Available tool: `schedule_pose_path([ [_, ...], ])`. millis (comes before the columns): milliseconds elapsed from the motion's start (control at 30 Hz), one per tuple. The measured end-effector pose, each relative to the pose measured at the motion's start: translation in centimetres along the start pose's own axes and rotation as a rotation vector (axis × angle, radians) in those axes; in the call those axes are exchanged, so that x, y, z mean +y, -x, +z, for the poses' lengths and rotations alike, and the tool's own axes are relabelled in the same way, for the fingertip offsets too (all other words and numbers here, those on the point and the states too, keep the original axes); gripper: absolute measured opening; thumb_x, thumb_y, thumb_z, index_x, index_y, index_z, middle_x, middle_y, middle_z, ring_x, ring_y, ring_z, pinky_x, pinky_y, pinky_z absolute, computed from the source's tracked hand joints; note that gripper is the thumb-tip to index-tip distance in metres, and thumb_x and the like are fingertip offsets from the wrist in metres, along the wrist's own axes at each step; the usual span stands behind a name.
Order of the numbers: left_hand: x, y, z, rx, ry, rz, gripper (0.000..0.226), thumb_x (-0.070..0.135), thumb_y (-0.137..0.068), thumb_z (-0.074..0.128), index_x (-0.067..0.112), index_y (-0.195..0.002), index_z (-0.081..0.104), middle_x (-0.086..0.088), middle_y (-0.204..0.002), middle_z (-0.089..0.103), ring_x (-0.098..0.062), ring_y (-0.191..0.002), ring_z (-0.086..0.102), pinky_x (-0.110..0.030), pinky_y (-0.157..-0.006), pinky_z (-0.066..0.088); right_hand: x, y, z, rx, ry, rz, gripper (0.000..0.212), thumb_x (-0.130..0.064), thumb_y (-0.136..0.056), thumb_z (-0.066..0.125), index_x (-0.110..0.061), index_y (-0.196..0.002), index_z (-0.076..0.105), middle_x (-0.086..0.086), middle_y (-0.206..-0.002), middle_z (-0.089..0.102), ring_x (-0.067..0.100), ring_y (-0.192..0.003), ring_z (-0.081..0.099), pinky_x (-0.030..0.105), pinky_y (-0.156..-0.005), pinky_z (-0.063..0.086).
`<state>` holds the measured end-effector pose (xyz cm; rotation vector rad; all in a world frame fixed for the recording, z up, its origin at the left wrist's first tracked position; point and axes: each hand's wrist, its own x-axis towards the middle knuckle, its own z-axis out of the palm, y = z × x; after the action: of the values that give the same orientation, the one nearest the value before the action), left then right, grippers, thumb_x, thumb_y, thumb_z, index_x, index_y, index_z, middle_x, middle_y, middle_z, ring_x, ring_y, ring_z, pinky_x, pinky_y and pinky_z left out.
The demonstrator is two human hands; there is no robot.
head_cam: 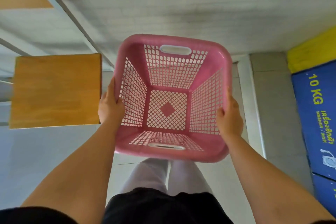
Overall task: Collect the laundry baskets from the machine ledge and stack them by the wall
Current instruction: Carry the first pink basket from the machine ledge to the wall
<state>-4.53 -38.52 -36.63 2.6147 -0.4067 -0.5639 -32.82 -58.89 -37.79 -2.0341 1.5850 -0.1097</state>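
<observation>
An empty pink plastic laundry basket [171, 154] with latticed walls and two handle slots hangs in front of me above the tiled floor, its open top facing me. My left hand [111, 105] grips its left rim and my right hand [230, 116] grips its right rim. The white brick wall [181, 5] rises just beyond the basket's far edge. No other basket shows in the head view.
A square wooden stool top [54, 91] stands close to the basket's left. A blue and yellow washing machine front marked "10 KG" [316, 114] lines the right edge, with a grey ledge [272, 105] beside it. My legs are below the basket.
</observation>
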Motion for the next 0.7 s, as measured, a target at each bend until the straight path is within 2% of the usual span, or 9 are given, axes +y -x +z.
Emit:
schedule_pose_path([
  [100,-1.1,-1.1,0.3,0.000,-0.014,-0.020,0.069,0.013,-0.091,0.043,0.040,-0.150,0.021,-0.017,-0.127,0.053,-0.040,-0.097,0.058,-0.042,-0.067,0.049,-1.7,-2.2,2.2,-0.002,-0.014,0.030,0.074,-0.012,-0.098,0.046,-0.045,-0.151,0.007,0.005,-0.131,0.050,0.012,-0.082,0.059,0.020,-0.051,0.047],
  [200,-2.1,-2.6,1.2,-0.017,-0.014,-0.054,0.070,0.011,-0.091,0.043,0.038,-0.150,0.018,-0.018,-0.129,0.050,-0.042,-0.101,0.057,-0.054,-0.080,0.051,-2.9,-4.4,4.1,-0.025,-0.003,0.044,0.080,-0.008,-0.097,0.045,-0.047,-0.151,0.002,0.008,-0.129,0.051,0.018,-0.086,0.064,0.032,-0.058,0.058],
  [267,-2.8,-3.8,2.2,-0.048,-0.022,-0.051,0.071,0.012,-0.092,0.042,0.038,-0.151,0.013,-0.020,-0.129,0.048,-0.043,-0.100,0.056,-0.057,-0.082,0.050,-3.0,-5.8,5.3,-0.034,0.000,0.025,0.081,-0.008,-0.097,0.046,-0.047,-0.151,0.001,0.007,-0.128,0.051,0.016,-0.082,0.063,0.027,-0.054,0.055],
  [367,-3.6,-5.6,4.0,-0.065,-0.037,-0.057,0.071,0.014,-0.093,0.040,0.039,-0.150,0.007,-0.021,-0.129,0.046,-0.043,-0.102,0.055,-0.058,-0.083,0.050,-2.4,-7.6,7.4,-0.037,-0.011,-0.003,0.080,-0.007,-0.096,0.047,-0.046,-0.152,0.005,0.004,-0.130,0.051,0.009,-0.078,0.060,0.015,-0.049,0.043],
  [433,-3.9,-6.8,5.3,-0.038,-0.033,-0.075,0.069,0.014,-0.094,0.040,0.040,-0.150,0.009,-0.020,-0.125,0.050,-0.040,-0.098,0.056,-0.051,-0.076,0.051,-2.1,-8.4,8.9,-0.028,-0.017,-0.016,0.080,-0.007,-0.096,0.048,-0.045,-0.152,0.006,0.003,-0.133,0.050,0.010,-0.081,0.060,0.018,-0.052,0.048],
  [500,-4.3,-8.0,6.8,-0.013,-0.021,-0.100,0.069,0.012,-0.094,0.039,0.041,-0.150,0.011,-0.018,-0.121,0.054,-0.033,-0.086,0.057,-0.039,-0.061,0.047,-1.8,-9.0,10.4,-0.008,-0.024,-0.016,0.081,-0.005,-0.094,0.049,-0.044,-0.152,0.008,0.003,-0.136,0.049,0.012,-0.088,0.061,0.028,-0.064,0.056],
  [533,-4.5,-8.6,7.5,-0.009,-0.018,-0.110,0.069,0.011,-0.094,0.039,0.041,-0.150,0.011,-0.017,-0.121,0.054,-0.031,-0.082,0.057,-0.036,-0.056,0.045,-1.7,-9.4,11.2,0.006,-0.027,-0.017,0.081,-0.004,-0.094,0.050,-0.043,-0.153,0.010,0.003,-0.137,0.049,0.011,-0.090,0.059,0.028,-0.068,0.055],
  [600,-4.5,-9.5,8.8,-0.002,-0.018,-0.124,0.068,0.012,-0.095,0.038,0.041,-0.149,0.010,-0.015,-0.124,0.054,-0.035,-0.081,0.060,-0.038,-0.055,0.051,-1.4,-10.4,12.7,0.020,-0.030,-0.014,0.082,-0.003,-0.093,0.052,-0.040,-0.153,0.012,0.003,-0.137,0.049,0.010,-0.092,0.057,0.027,-0.071,0.050],
  [700,-4.6,-11.0,10.3,0.015,-0.022,-0.127,0.066,0.016,-0.095,0.037,0.042,-0.149,0.008,-0.016,-0.122,0.053,-0.039,-0.085,0.062,-0.053,-0.064,0.057,-0.9,-12.1,14.8,0.011,-0.029,-0.017,0.081,-0.003,-0.093,0.052,-0.039,-0.154,0.012,0.002,-0.139,0.048,0.019,-0.102,0.062,0.028,-0.074,0.049],
])
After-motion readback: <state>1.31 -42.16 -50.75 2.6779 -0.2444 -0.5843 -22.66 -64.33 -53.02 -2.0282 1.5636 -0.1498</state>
